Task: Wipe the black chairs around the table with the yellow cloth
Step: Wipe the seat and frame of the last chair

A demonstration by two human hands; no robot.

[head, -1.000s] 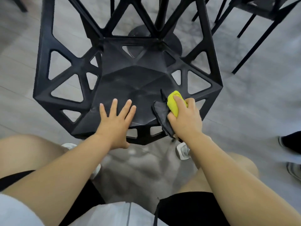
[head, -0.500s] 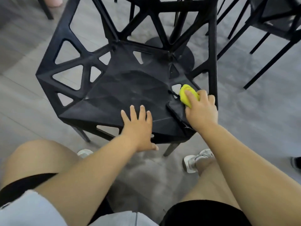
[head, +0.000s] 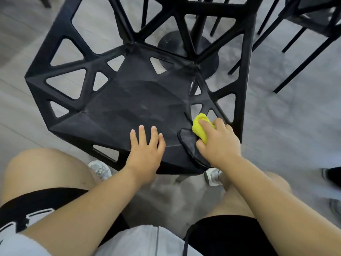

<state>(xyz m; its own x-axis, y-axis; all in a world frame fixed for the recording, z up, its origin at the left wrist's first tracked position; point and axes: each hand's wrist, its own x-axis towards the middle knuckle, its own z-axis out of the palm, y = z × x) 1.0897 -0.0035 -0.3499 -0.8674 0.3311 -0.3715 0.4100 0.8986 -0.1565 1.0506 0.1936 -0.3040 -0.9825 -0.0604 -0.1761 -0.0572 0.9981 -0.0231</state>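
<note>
Right hand (head: 219, 143) around cloth (head: 200, 129) on chair (head: 129, 108)

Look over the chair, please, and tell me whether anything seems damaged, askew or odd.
Nothing looks broken or askew. The seat of the black chair shows faint pale smears, likely dust not yet wiped. The yellow cloth, bunched in the right hand, trails a dark flap over the seat's front edge. The left hand rests flat on the seat.
</note>
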